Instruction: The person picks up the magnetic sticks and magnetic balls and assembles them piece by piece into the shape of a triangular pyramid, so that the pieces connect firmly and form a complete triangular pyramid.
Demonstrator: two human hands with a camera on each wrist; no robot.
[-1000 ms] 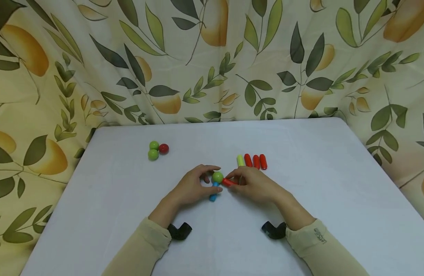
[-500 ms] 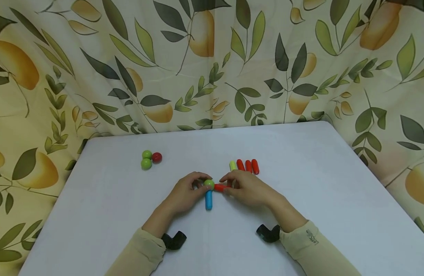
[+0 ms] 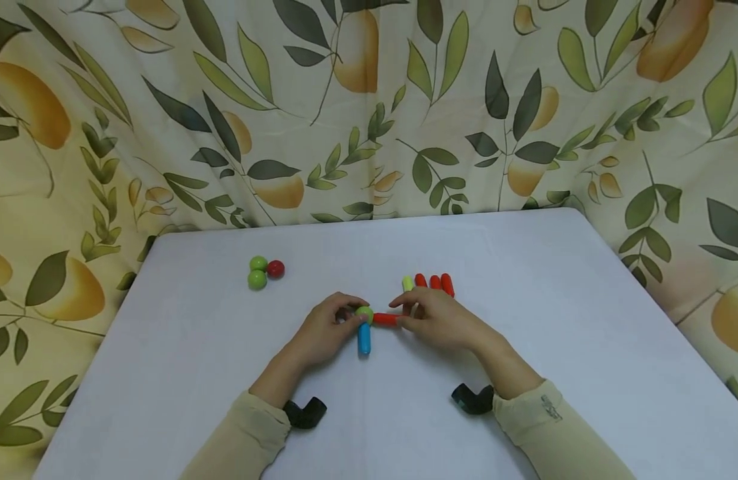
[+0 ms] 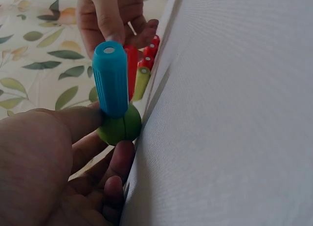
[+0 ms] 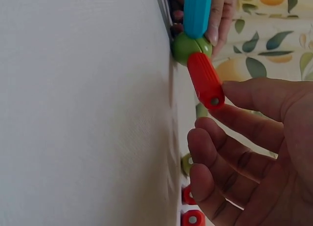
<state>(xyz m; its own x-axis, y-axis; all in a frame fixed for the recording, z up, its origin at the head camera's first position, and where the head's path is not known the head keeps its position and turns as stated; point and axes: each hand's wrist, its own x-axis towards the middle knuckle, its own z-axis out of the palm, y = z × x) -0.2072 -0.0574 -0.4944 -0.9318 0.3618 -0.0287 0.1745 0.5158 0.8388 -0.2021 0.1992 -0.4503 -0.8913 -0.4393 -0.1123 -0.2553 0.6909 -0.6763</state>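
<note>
My left hand (image 3: 323, 330) holds a green ball (image 4: 117, 130) between thumb and fingers. A blue ribbed rod (image 3: 364, 340) joins the ball and extends toward my body, its free end showing a silver disc in the left wrist view. On the ball's right side a red ribbed rod (image 5: 206, 80) is attached, roughly at a right angle to the blue one. My right hand (image 3: 443, 320) pinches this red rod's outer end with thumb and index finger; its other fingers are loosely bent and hold nothing.
Behind my right hand, a yellow-green rod (image 3: 407, 283) and several red rods (image 3: 447, 285) lie in a row. Two green balls (image 3: 257, 279) and a red ball (image 3: 275, 269) sit together at back left. A patterned curtain (image 3: 369, 133) hangs behind the white table (image 3: 195, 387).
My left thumb has shifted from the blue rod up to the green ball. The blue rod now points straight toward me, and the red rod has straightened out sideways from the ball.
</note>
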